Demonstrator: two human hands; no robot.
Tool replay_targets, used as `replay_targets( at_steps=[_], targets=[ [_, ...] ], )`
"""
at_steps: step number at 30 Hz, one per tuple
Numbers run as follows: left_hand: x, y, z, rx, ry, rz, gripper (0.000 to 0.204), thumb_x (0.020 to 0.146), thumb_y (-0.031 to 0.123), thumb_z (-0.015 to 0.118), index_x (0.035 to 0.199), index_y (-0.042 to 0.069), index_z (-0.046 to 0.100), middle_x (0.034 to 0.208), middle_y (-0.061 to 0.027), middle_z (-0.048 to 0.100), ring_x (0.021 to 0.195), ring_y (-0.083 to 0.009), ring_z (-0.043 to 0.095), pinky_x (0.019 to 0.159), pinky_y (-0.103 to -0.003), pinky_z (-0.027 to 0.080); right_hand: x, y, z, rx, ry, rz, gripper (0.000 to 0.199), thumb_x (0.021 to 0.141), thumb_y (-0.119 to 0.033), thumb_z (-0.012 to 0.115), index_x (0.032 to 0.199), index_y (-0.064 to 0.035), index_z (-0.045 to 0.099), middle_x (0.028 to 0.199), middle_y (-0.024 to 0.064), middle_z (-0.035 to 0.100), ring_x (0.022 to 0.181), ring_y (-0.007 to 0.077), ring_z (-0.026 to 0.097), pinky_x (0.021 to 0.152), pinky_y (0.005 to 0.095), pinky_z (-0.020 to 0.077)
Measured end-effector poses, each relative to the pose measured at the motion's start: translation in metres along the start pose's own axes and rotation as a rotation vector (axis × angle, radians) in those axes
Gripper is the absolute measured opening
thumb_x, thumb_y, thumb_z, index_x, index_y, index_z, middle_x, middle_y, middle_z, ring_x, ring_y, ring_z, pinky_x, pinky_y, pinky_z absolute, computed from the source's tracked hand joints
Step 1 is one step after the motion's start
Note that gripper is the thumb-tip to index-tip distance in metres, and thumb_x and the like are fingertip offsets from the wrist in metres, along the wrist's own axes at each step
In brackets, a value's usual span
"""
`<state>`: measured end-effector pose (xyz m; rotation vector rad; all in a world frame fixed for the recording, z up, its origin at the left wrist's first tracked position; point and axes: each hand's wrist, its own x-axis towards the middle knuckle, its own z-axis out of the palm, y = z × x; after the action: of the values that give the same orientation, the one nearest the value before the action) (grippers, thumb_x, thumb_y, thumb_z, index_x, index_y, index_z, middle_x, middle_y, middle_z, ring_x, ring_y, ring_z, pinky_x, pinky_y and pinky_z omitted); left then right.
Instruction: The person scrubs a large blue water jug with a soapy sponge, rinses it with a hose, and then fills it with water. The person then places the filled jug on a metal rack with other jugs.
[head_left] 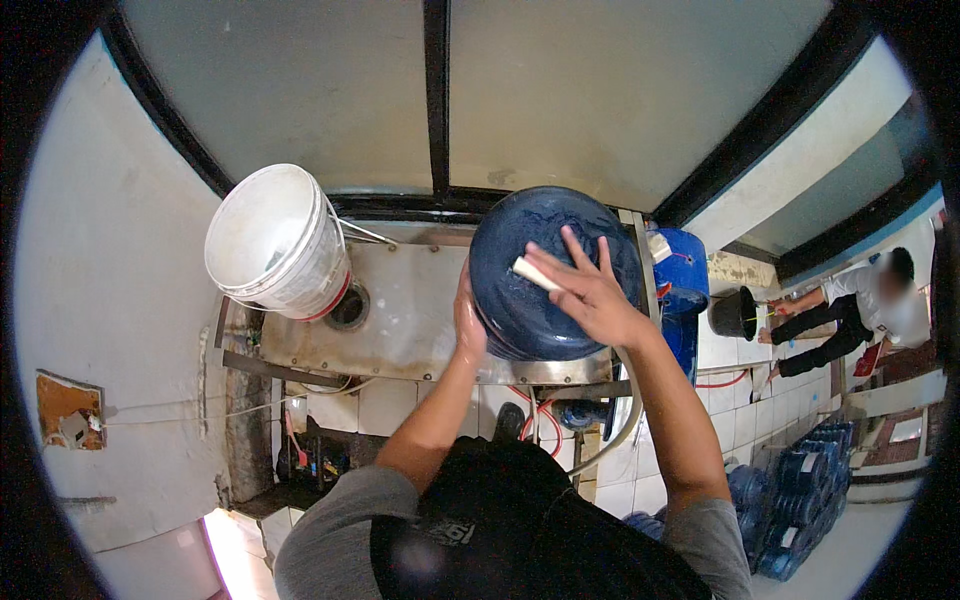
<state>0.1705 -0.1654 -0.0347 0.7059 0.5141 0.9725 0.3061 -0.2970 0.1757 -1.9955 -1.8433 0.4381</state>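
A big round dark blue water jug [505,225] stands on the metal counter, its wet, round end facing up. My left hand [469,315] holds its left side, fingers along the wall. Over the top lies my right hand [595,300], some fingers spread, with a cream-coloured hose [536,273] held under it. The hose end pokes out past the thumb side, and its length runs down beside my right forearm. The jug's lower part is mostly hidden.
A white bucket [265,230] sits tilted at the counter's left, near a round hole [350,306]. Right of the counter [400,290] is a blue drum [682,270]. Farther right, a person [850,310] bends by a black bucket [733,313]; several blue jugs [800,490] stand below.
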Motion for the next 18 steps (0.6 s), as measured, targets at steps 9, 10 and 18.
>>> replay_targets(
  at_steps=[9,10,18],
  targets=[
    [0.108,0.078,0.037,0.003,-0.333,-0.527,0.056,0.105,0.050,0.048,0.133,0.003,0.065,0.124,-0.0134,0.072,0.105,-0.0274,0.072,0.098,-0.041,0.056,0.016,-0.016,0.008,-0.019,0.050,0.035,0.062,0.096,-0.015,0.055,0.156,-0.0260,0.046,0.165,-0.0036,0.040,0.158,0.0347,0.018,0.124,0.0655,-0.0039],
    [0.098,0.069,0.030,-0.049,-0.335,-0.471,0.059,0.104,0.051,0.049,0.136,0.003,0.062,0.127,-0.0136,0.070,0.110,-0.0270,0.069,0.102,-0.041,0.053,0.015,-0.015,0.010,-0.018,0.060,0.038,0.062,0.096,-0.014,0.055,0.156,-0.0255,0.046,0.165,-0.0032,0.039,0.158,0.0347,0.018,0.124,0.0653,-0.0035],
    [0.031,-0.132,-0.130,0.066,0.000,-0.190,0.084,0.103,0.065,0.042,0.164,0.010,0.022,0.162,-0.0108,0.039,0.145,-0.0284,0.043,0.123,-0.040,0.029,0.016,-0.023,0.007,-0.036,0.023,-0.002,0.064,0.096,-0.014,0.054,0.157,-0.0252,0.044,0.166,-0.0026,0.038,0.159,0.0353,0.017,0.123,0.0662,-0.0034]
  ],
)
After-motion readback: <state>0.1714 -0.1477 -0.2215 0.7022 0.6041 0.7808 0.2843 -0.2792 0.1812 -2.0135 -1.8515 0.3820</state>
